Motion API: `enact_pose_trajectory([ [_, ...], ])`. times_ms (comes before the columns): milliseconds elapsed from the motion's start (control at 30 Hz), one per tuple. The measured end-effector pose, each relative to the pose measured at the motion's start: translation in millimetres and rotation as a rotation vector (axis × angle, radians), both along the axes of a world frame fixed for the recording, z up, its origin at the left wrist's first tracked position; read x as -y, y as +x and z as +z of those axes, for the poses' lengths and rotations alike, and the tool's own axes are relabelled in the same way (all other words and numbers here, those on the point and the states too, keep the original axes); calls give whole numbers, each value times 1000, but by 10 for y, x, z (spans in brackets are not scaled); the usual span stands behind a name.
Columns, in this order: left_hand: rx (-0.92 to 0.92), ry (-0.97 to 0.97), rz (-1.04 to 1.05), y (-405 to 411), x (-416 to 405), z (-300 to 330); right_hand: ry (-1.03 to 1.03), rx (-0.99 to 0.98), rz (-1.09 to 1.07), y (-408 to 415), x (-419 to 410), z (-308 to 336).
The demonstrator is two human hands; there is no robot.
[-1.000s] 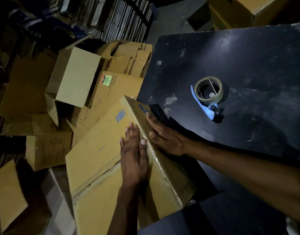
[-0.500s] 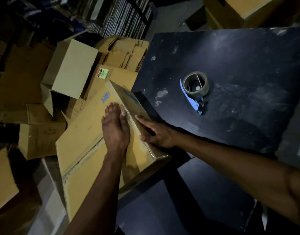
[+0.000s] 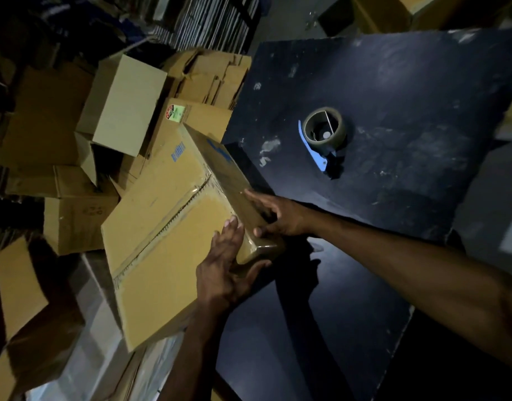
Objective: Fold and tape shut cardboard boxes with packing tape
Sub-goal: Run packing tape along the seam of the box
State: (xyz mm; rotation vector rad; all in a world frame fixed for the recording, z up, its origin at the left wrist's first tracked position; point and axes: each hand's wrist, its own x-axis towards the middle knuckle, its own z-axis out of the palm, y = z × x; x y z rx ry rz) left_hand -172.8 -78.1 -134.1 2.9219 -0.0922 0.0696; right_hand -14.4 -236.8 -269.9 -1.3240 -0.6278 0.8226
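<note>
left hand (image 3: 223, 270), right hand (image 3: 281, 217) | on box (image 3: 168, 227) corner | grip unclear

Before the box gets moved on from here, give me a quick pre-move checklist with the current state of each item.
1. Tape along the box seam: ok, strip visible.
2. Left hand holds the near corner: ok.
3. Right hand steadies the side face: ok, fingers spread flat.
4. Tape dispenser clear of the box: ok, apart on the black table.
5. Far end taped: cannot tell.
6. Box supported underneath: cannot tell.
</note>
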Motion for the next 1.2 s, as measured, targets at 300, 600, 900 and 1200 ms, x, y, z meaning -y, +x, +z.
enact_pose_trajectory([
  [300, 72, -38, 99, 82, 86, 60, -17, -60, 23, -47, 30, -27],
  [600, -19, -411, 620, 169, 432, -5, -97, -278, 15, -30, 114, -191],
  [900, 213, -646, 786, 226, 679, -99, -86, -238, -6, -127, 193, -95],
  [1200, 229, -586, 532, 85, 447, -30, -332, 191, -151, -513, 133, -163],
])
